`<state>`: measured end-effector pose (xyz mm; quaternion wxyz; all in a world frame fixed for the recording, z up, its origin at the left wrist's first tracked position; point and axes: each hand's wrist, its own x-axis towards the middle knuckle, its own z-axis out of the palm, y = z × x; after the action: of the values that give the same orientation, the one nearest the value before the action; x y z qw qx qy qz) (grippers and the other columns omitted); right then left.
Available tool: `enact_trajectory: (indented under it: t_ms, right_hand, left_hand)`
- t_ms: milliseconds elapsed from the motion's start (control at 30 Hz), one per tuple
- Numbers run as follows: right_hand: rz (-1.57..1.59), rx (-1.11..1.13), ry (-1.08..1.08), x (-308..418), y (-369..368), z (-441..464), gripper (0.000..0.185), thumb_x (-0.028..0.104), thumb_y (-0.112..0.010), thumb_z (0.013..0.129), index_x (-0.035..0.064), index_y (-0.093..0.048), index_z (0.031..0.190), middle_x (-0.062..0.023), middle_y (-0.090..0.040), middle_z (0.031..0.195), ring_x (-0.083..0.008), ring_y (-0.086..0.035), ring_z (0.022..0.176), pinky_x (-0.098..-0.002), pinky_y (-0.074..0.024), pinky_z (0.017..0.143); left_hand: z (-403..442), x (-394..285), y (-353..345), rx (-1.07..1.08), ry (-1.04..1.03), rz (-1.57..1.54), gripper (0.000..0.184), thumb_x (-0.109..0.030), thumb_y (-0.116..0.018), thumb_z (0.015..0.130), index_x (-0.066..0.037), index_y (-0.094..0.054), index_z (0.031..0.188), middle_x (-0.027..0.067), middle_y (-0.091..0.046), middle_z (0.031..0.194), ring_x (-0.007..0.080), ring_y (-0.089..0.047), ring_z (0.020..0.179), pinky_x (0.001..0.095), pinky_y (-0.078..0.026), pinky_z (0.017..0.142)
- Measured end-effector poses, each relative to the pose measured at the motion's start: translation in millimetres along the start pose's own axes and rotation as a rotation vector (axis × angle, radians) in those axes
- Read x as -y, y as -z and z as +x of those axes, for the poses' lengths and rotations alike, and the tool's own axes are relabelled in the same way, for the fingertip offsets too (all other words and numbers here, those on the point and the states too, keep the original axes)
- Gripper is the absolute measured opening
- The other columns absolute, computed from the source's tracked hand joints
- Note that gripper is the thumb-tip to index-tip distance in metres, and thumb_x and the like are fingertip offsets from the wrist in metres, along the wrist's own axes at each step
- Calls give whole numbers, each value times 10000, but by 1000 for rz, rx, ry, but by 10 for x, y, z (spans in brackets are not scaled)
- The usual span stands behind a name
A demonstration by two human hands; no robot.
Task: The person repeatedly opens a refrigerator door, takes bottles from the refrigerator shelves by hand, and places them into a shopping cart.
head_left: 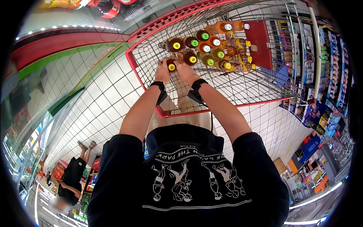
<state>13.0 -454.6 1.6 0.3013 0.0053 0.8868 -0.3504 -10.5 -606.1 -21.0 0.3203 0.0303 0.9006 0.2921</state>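
My left hand (162, 72) and my right hand (185, 72) close in from both sides on a dark drink bottle (171, 67) with a yellow cap. The bottle stands upright inside a shopping cart (132, 70), near its left end. Right behind it are other dark yellow-capped bottles (176, 45). Further right stand several more drinks: green-capped bottles (205, 36), white-capped orange bottles (228, 27) and yellow-capped bottles (227, 65). My fingertips are partly hidden around the bottle. Black bands circle both wrists.
A red panel (258, 41) sits at the cart's right end. Shelves of packaged goods (332, 64) rise beyond it. Along the upper left runs a glass-fronted display (87, 24) with bottles. A person (73, 176) stands at the lower left on the tiled floor (109, 98).
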Motion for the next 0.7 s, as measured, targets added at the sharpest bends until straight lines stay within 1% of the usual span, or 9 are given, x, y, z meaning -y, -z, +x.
enact_trajectory:
  t_ms: [133,267,367,400,567,600,633,667,700]
  right_hand:
    - [11,-50,38,-22,154,-131,248,73,-572,873,-4,-639,1100,-252,-672,995,-426,-627,983,-491,-504,853]
    - [110,-124,57,-93,222,-148,212,51,-620,847,-9,-660,1046,-226,-687,971,-396,-653,959,-449,-522,824]
    - [215,-193,97,17,397,-158,171,64,-604,860,-17,-669,996,-237,-687,955,-395,-660,939,-444,-527,811]
    - [227,-206,117,138,538,-199,171,69,-601,863,-20,-672,991,-234,-691,925,-404,-662,909,-442,-534,793]
    - [441,-326,209,409,683,-115,234,182,-506,1012,-12,-634,1044,-129,-669,733,-215,-659,571,-347,-522,577]
    - [465,-372,249,531,737,-143,242,196,-502,1017,-8,-633,1035,-123,-677,761,-214,-657,565,-347,-521,576]
    - [487,-421,287,690,830,-221,251,209,-498,1021,-3,-631,1027,-118,-686,788,-213,-654,558,-347,-521,575]
    - [567,-315,188,853,933,-309,248,196,-473,1021,-17,-599,1025,-204,-698,962,-429,-635,947,-458,-498,819]
    - [471,-445,304,950,929,-330,269,215,-465,1028,-14,-604,1023,-184,-694,873,-371,-672,802,-416,-516,728]
  left_hand:
    - [3,-90,127,54,40,51,678,-29,-706,772,-91,-417,1381,288,-531,1261,457,-603,1092,461,-537,928]
    - [-159,-448,480,-2,23,-21,352,-60,-669,766,28,-654,1107,291,-684,994,396,-666,1002,432,-534,873]
    - [-138,-423,547,-57,50,-92,241,-91,-647,793,67,-673,973,300,-682,915,407,-683,916,438,-548,809]
    - [-140,-353,547,-109,-55,-141,208,-92,-631,811,72,-673,931,290,-684,862,413,-690,846,441,-554,770]
    - [-704,-770,1096,-147,-56,-415,155,-68,-635,855,51,-686,939,185,-717,810,233,-719,777,332,-561,700]
    - [-689,-586,1022,-227,-221,-369,174,-107,-629,889,-5,-698,1013,125,-721,841,161,-689,734,312,-556,694]
    - [-825,-661,1146,-209,-194,-368,161,-105,-629,906,0,-698,1007,95,-721,848,142,-679,730,290,-556,664]
    - [-947,-710,1251,-197,-189,-419,163,-108,-628,916,6,-694,1012,88,-718,849,138,-680,740,283,-564,663]
    - [-1064,-720,1342,-185,-185,-474,166,-111,-626,926,12,-691,1018,81,-716,851,133,-682,750,277,-571,662]
